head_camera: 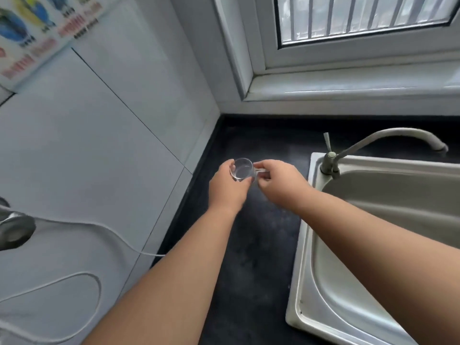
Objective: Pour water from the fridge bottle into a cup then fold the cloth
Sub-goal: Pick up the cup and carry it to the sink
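Head view looks down on a dark counter (pixel 251 245) in a kitchen corner, with both bare forearms reaching forward over it. A small clear glass cup (pixel 242 170) sits between the two hands, above the counter just left of the sink (pixel 306 245); whether its base touches the surface cannot be told, since the left hand hides the bottom. The left hand (pixel 227 188) cups the glass from the near-left side, its fingers curled round the wall. The right hand (pixel 280 180) comes in from the right and pinches the cup's clear handle (pixel 261 171) between thumb and fingertips. The cup stands upright, its round mouth open to the camera; how much liquid it holds is hard to judge through the blur.

The steel sink fills the lower right, and a curved grey faucet (pixel 388 138) rises at its far-left corner with its spout arching to the right. Behind it runs a white window sill (pixel 348 83) beneath a barred window (pixel 361 16). Pale wall tiles (pixel 99 145) cover the left side, with a colourful poster (pixel 37 33) at the upper left. A white cord (pixel 99 232) loops across the tiles, near a grey metal object (pixel 15 230) at the left edge.
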{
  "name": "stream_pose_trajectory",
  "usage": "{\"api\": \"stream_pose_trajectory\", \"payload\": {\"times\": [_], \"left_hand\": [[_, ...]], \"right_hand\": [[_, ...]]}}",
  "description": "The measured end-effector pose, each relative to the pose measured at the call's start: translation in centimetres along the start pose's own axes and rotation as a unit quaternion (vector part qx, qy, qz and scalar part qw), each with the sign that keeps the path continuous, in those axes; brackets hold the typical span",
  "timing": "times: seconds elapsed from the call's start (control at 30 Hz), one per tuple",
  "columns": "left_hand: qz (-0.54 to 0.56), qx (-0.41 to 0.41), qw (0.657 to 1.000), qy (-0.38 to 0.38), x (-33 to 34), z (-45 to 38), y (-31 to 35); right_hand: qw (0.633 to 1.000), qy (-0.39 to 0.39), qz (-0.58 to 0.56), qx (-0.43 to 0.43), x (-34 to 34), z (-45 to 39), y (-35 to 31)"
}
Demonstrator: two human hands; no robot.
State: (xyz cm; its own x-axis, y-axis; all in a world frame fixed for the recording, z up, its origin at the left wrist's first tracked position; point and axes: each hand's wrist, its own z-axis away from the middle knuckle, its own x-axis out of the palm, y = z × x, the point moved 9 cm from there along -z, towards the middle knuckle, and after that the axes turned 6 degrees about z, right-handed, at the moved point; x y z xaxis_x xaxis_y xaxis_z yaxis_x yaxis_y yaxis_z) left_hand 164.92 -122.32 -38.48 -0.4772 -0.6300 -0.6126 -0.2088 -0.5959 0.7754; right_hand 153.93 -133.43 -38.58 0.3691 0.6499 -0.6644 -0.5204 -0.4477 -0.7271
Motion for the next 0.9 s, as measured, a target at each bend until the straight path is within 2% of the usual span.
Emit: {"api": "stream_pose_trajectory", "payload": {"times": [0.23,0.4,0.67,0.9], "left_hand": [[-0.009,-0.002,1.000,0.012,2.0,-4.9,-1.1],[-0.063,0.024,0.997,0.034,2.6,-8.6,-0.6],[-0.077,0.030,0.995,0.060,1.9,-13.8,0.1],[-0.083,0.019,0.996,0.040,2.1,-15.3,0.8]], "right_hand": [[1.000,-0.026,0.001,0.000,2.2,-4.7,1.1],[0.999,-0.035,0.000,-0.007,3.8,-7.5,1.5],[0.998,-0.061,-0.009,-0.010,4.4,-12.8,-0.1],[0.996,-0.080,0.033,-0.005,3.7,-14.4,-0.4]]}}
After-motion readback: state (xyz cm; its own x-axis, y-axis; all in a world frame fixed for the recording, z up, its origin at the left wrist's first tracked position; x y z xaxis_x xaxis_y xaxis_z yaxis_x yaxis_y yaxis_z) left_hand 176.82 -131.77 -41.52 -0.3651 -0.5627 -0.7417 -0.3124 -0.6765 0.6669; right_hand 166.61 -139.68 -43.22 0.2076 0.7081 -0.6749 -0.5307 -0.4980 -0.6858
